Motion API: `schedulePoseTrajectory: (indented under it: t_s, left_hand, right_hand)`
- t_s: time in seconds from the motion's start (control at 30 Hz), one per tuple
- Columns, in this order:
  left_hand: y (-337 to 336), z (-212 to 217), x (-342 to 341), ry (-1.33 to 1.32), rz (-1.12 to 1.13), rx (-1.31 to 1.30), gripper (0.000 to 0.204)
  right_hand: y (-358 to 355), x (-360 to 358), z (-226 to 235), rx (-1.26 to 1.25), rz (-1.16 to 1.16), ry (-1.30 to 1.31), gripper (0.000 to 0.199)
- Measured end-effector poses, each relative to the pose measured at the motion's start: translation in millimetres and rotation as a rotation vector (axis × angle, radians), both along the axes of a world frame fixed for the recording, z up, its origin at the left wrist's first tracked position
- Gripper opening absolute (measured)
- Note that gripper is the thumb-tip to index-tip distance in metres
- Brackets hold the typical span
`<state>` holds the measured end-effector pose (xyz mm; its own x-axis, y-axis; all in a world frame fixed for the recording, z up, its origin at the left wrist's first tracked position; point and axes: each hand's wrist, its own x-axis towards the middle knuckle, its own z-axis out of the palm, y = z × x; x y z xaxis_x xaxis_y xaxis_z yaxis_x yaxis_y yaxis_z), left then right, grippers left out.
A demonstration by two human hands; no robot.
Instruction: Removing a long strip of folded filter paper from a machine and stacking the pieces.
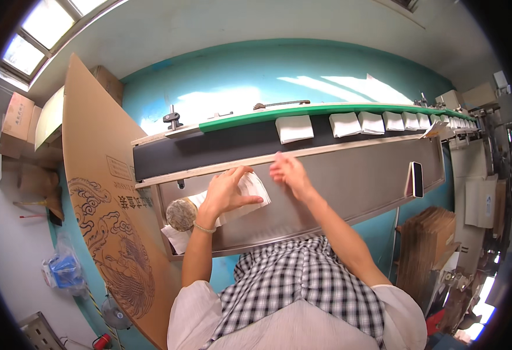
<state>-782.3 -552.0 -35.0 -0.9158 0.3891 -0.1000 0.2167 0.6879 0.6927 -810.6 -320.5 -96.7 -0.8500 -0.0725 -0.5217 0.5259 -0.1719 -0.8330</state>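
Note:
My left hand (228, 191) lies over a row of folded white paper napkins (254, 188) on the steel tray, fingers bent over the far side and thumb along the near side. Its palm hides part of the row. Beside my left wrist, a round, mottled grey-brown block (182, 214) stands against the napkins; more white folds (176, 238) show below it. My right hand (291, 175) is over the tray, close to the conveyor's near rail, slightly blurred. Its fingers are loosely extended and nothing shows in them.
Beyond the tray runs a black conveyor belt (221, 142) with a green edge strip, carrying several white napkin stacks (294, 129) toward the right. A phone (417, 179) stands at the tray's right end. Tall cardboard (110, 192) closes off the left; flattened cartons (425, 239) lean at the right.

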Motion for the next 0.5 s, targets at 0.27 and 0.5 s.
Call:
schedulePoseTrajectory:
  t_s: [0.27, 0.5]
  left_hand:
    - [-7, 1, 4, 0.148, -0.038, 0.022, 0.091]
    - [-7, 0, 5, 0.056, 0.003, 0.005, 0.090]
  right_hand:
    - [-20, 41, -2, 0.208, 0.299, 0.172, 0.048]
    - [-7, 36, 27, 0.136, 0.478, -0.047, 0.051]
